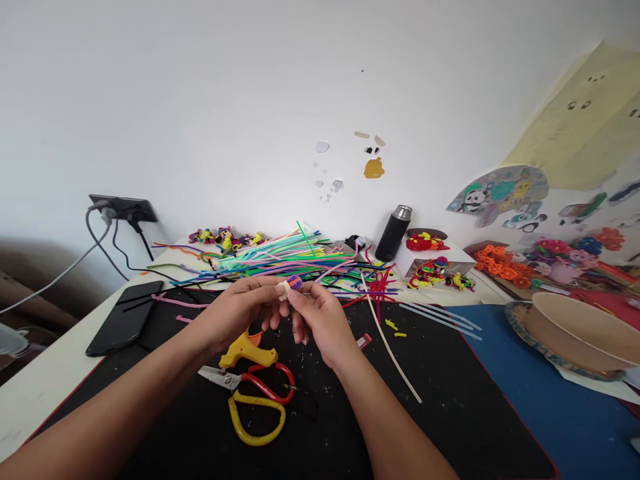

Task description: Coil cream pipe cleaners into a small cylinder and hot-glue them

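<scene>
Pinching pipe-cleaner piece between fingers.

We could read no words, numbers or brand names anywhere. The dark flask at the back of the table showed no label we could make out. The stickers on the wall carried cartoon pictures only, a panda among them, without lettering. The phone lay with a blank, dark screen, and the scissors bore no visible marking.
</scene>
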Demonstrator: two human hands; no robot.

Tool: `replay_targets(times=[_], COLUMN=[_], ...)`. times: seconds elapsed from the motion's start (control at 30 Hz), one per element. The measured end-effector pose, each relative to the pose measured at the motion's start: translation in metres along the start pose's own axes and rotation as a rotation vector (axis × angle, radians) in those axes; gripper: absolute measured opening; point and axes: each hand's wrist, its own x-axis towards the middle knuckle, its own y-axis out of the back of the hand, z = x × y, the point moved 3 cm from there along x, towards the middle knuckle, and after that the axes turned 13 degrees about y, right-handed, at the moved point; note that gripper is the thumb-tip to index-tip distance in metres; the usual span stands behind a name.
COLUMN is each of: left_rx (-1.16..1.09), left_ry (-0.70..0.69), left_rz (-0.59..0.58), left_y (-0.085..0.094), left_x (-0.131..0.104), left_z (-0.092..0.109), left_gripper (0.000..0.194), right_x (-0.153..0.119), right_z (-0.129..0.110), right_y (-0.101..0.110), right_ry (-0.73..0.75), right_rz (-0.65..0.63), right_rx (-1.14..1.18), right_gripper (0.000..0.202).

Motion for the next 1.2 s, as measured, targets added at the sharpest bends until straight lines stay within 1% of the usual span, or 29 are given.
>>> replay_targets(times=[0.1, 0.2, 0.63, 0.8, 1.03, 1.2], left_rx=[-0.05, -0.039, 0.154, 0.209, 0.136, 0.13], left_ry=[0.033, 0.039, -0.005, -0.008, 0.0, 0.0], left_rz=[-0.005, -0.023, 0.008, 0.041, 0.009, -0.008], left_y=[-0.0005, -0.0011, 0.0012, 0.0022, 0.0017, 0.0033], left_x=[0.0, 0.0003, -0.0024, -0.0017, -0.0027, -0.0039], left_z=[-0.0004, -0.0016, -0.0038, -0.0036, -0.0023, -0.0031], left_gripper=[0.029, 0.031, 0.04, 0.042, 0.039, 0.038], right_x=[0.0, 0.0002, -0.0005, -0.0003, -0.0007, -0.0003], right_z=[-0.0021, -0.0031, -0.0007, -0.0013, -0.0014, -0.0009], right_y=[-0.0009, -0.0005, 0.0006, 0.0006, 0.0008, 0.0011], right_ry=[0.001, 0.009, 0.004, -0.006, -0.009, -0.003], right_rz=[0.01, 0.014, -0.001, -0.002, -0.002, -0.002], right_rx=[-0.007, -0.019, -0.017, -0.01, -0.004, 0.022], right_gripper=[0.041, 0.04, 0.04, 0.042, 0.04, 0.038])
